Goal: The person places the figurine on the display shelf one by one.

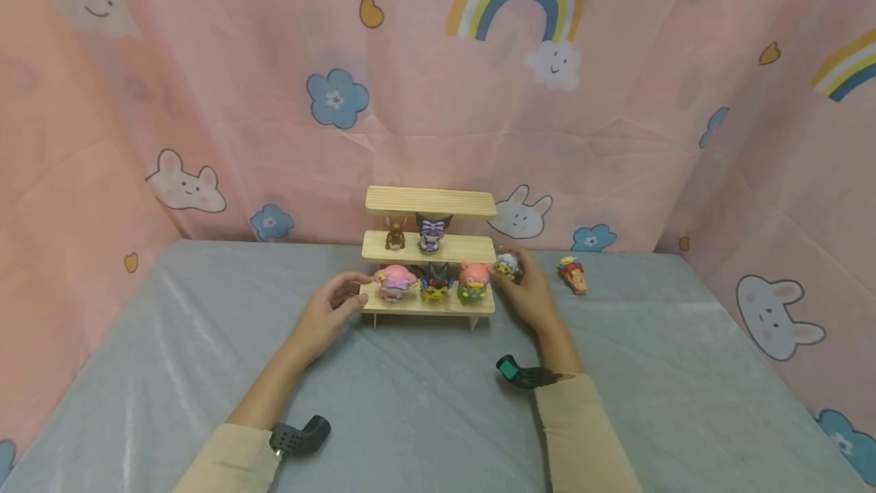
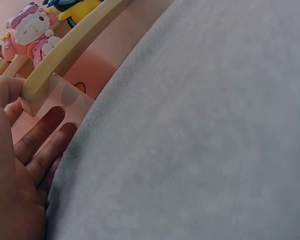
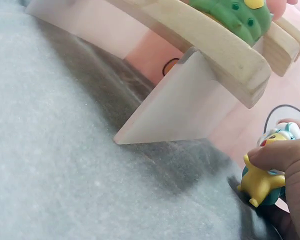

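Note:
A tiered wooden display stand (image 1: pixel 427 309) holds small figurines on its lower and middle boards. My left hand (image 1: pixel 331 310) grips the left end of the lowest board, its other fingers loosely extended below the board in the left wrist view. To the right of the stand, my right hand (image 1: pixel 530 291) pinches a small yellow figurine (image 3: pixel 260 182) with a white hat, close over the table. On the lowest board sit a pink figurine (image 1: pixel 393 283), a dark-eared yellow one (image 1: pixel 436 285) and a pink-and-green one (image 1: pixel 473 284).
On the middle board stand a brown figurine (image 1: pixel 395 234) and a purple-and-black one (image 1: pixel 431 236); the top board (image 1: pixel 430 201) is bare. A red-and-tan figurine (image 1: pixel 572 275) lies right of my right hand on the grey-covered table (image 1: pixel 424 417). A pink patterned curtain (image 1: pixel 424 151) hangs behind.

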